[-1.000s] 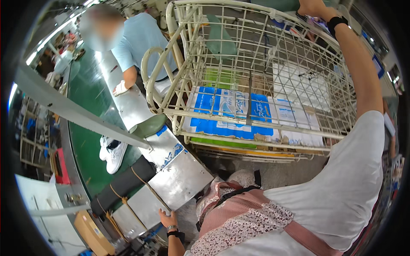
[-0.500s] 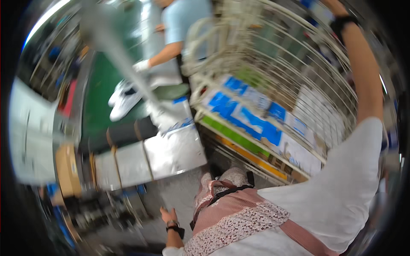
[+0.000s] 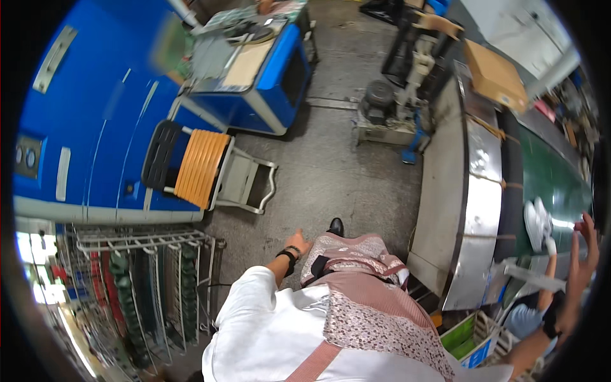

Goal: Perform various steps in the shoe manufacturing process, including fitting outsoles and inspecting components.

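Note:
My left hand (image 3: 299, 242) hangs low beside my apron (image 3: 375, 305), a black band on its wrist. Its fingers are partly stretched and nothing shows in them. At the far right my right hand (image 3: 583, 254) is raised with its fingers spread, holding nothing. In the picture it lies beside the green conveyor belt (image 3: 547, 162), where a pair of white shoes (image 3: 538, 223) rests. A co-worker in a light blue shirt (image 3: 525, 320) has an arm reaching toward those shoes.
An orange-slatted folding chair (image 3: 202, 169) stands against a blue cabinet (image 3: 95, 127). A wire rack (image 3: 153, 239) is at lower left, a blue-framed workbench (image 3: 280, 70) ahead. A motorised machine (image 3: 385, 105) sits on the grey floor (image 3: 331, 159); a cardboard box (image 3: 493, 73) rests by the metal counter (image 3: 480, 210).
My view has swung left, away from the wire cage cart, bringing the blue cabinet and chair into sight. The belt and shoes now appear at right. My right hand has come lower in the picture.

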Demonstrator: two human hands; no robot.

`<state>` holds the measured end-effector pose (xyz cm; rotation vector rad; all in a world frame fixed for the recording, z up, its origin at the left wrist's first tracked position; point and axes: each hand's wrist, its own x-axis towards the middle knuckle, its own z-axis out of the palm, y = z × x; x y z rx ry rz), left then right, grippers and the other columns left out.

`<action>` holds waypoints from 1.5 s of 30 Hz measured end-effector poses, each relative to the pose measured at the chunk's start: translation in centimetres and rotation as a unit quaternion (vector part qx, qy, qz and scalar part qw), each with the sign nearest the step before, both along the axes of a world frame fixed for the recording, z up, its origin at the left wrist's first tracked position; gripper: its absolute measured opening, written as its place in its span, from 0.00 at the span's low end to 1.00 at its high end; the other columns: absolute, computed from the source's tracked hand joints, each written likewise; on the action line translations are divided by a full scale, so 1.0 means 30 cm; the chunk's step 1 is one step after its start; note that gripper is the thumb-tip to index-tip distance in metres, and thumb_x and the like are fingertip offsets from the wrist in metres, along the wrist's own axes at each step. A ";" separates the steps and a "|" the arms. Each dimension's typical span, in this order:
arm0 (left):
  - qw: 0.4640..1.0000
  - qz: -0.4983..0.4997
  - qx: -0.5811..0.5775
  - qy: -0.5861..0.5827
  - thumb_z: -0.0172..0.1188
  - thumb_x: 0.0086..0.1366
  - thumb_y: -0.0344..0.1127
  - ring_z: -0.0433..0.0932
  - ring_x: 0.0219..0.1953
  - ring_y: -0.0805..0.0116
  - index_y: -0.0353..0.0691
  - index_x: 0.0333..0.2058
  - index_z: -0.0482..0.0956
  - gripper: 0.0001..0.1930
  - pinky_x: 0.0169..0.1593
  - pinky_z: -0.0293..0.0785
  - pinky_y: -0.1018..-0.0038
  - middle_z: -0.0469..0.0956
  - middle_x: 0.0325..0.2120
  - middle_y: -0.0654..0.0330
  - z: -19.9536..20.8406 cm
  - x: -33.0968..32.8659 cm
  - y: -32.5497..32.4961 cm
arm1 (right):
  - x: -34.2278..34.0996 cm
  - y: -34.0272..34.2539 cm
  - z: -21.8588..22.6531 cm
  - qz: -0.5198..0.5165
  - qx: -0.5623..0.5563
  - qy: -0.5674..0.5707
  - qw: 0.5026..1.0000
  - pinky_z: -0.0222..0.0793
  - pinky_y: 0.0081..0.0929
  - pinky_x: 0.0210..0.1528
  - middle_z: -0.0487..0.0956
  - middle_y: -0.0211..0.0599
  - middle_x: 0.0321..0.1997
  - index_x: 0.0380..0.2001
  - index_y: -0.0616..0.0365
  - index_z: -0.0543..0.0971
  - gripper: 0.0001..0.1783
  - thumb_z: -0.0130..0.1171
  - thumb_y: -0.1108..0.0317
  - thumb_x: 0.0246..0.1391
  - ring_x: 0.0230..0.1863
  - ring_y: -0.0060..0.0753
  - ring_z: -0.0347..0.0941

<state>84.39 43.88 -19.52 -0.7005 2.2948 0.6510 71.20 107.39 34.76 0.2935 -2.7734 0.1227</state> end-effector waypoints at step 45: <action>0.618 0.779 -0.018 0.105 0.64 0.57 0.49 0.85 0.34 0.61 0.38 0.34 0.86 0.18 0.40 0.78 0.66 0.85 0.28 0.51 -0.072 -0.160 0.075 | -1.810 -3.047 -1.240 0.391 -0.015 -0.195 0.899 0.74 0.48 0.45 0.82 0.51 0.43 0.50 0.59 0.76 0.32 0.73 0.52 0.45 0.44 0.55 0.80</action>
